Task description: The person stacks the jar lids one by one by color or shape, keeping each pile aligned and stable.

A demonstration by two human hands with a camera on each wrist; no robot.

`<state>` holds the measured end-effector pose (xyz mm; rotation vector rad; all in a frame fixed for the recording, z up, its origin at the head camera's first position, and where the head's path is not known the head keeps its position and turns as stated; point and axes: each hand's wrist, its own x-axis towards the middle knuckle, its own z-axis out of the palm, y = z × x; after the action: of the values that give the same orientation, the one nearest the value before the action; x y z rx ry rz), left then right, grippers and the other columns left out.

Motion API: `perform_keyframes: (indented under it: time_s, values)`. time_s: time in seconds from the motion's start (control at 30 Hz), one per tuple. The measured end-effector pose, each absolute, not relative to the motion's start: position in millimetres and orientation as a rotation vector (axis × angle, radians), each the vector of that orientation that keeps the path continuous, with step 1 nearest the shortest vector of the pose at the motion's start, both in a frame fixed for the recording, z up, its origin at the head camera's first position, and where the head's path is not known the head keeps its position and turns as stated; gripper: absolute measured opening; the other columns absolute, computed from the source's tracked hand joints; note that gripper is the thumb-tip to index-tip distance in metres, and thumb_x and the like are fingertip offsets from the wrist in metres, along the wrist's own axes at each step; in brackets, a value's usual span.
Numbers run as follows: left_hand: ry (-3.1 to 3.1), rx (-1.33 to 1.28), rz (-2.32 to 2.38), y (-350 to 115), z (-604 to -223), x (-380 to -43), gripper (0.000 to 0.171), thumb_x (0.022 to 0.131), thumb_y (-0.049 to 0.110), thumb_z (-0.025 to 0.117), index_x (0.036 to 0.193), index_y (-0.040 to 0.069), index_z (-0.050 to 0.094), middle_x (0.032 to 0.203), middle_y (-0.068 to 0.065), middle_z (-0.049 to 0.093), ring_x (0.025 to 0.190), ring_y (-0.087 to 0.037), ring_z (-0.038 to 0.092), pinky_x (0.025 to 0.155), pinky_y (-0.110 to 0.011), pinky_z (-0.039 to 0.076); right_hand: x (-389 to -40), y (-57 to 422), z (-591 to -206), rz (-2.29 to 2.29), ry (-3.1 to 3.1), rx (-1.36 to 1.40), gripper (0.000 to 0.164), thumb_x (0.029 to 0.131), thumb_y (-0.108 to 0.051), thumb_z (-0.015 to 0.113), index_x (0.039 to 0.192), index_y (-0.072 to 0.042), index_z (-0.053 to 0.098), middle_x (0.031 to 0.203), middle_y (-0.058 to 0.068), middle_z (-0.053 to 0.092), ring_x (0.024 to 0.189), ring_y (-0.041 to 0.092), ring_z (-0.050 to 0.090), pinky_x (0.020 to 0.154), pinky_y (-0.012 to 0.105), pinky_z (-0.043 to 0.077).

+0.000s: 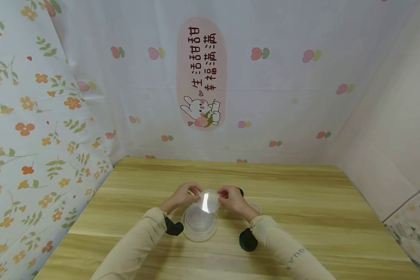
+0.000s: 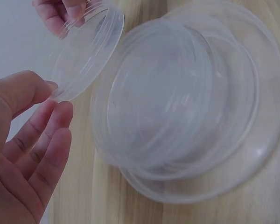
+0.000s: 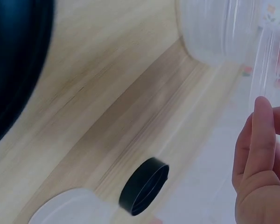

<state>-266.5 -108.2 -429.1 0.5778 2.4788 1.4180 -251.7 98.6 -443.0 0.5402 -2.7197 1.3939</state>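
Observation:
Both hands hold a clear round plastic lid [image 1: 209,201] by its opposite edges, tilted so that light glints off it. My left hand [image 1: 187,194] pinches the near edge between thumb and fingertips in the left wrist view, its other fingers loosely bent. From the other side, my right hand [image 1: 231,198] pinches the rim with thumb and fingers, seen edge-on in the right wrist view. Just below the held lid, a stack of clear round plastic pieces [image 2: 158,98] of different sizes rests on the table, the widest at the bottom.
Beyond the right hand lies a black ring-shaped cap [image 3: 143,186], with a translucent round piece [image 3: 70,207] near it. A round black thing [image 1: 248,240] shows beside the right sleeve. The wood-grain table [image 1: 287,179] meets a printed cloth [image 1: 283,97] at the back.

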Motion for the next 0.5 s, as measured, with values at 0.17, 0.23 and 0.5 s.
perform_keyframes:
  time_s: [0.17, 0.23, 0.5]
  values:
    - [2.522, 0.647, 1.364, -121, -433, -265, 0.021, 0.074, -0.002, 0.062, 0.095, -0.004, 0.061, 0.079, -0.009, 0.057, 0.068, -0.015, 0.053, 0.057, -0.028, 0.048, -251, 90, -443, 1.340, -2.760, 0.621, 0.014, 0.074, 0.005, 0.057, 0.087, 0.006, 0.063, 0.071, 0.007, 0.058, 0.065, 0.013, 0.054, 0.056, 0.021, 0.045]
    - [2.521, 0.651, 1.344, -125, -435, -263, 0.022, 0.074, -0.001, 0.063, 0.096, -0.003, 0.061, 0.080, -0.009, 0.057, 0.070, -0.016, 0.053, 0.058, -0.026, 0.047, -250, 87, -443, 1.346, -2.773, 0.658, 0.014, 0.075, 0.006, 0.056, 0.087, 0.007, 0.063, 0.071, 0.007, 0.058, 0.065, 0.013, 0.054, 0.057, 0.020, 0.045]
    - [2.503, 0.639, 1.317, -137, -437, -256, 0.025, 0.074, -0.004, 0.062, 0.099, -0.005, 0.061, 0.082, -0.013, 0.058, 0.071, -0.018, 0.054, 0.059, -0.026, 0.046, -250, 78, -447, 1.406, -2.813, 0.784, 0.015, 0.077, 0.006, 0.055, 0.090, 0.009, 0.062, 0.073, 0.008, 0.058, 0.064, 0.012, 0.054, 0.053, 0.020, 0.047]
